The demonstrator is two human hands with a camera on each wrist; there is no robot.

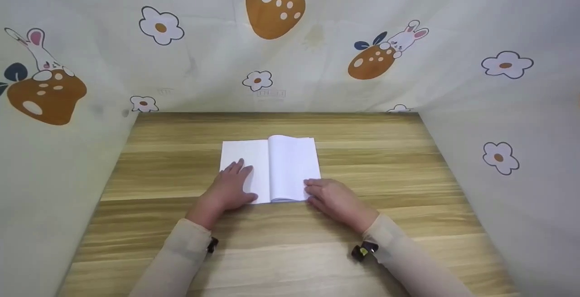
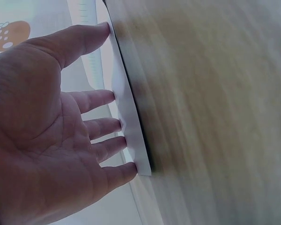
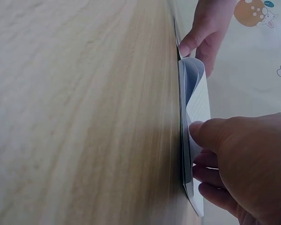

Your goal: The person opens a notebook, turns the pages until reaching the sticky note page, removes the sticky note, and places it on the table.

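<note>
Nearest, on the pale wood-grain table [image 1: 385, 152], the right hand [image 1: 337, 199] pinches the lower corner of the curling right-hand pages of the open white lined notebook [image 1: 290, 165], thumb over fingers. A careless pull could crease or tear a thin sheet. The left hand [image 1: 231, 188] lies flat with straight fingers on the left page; if it lifts, the notebook may slide. Beyond hangs a cream cloth backdrop printed with flowers [image 1: 317, 61].
</note>
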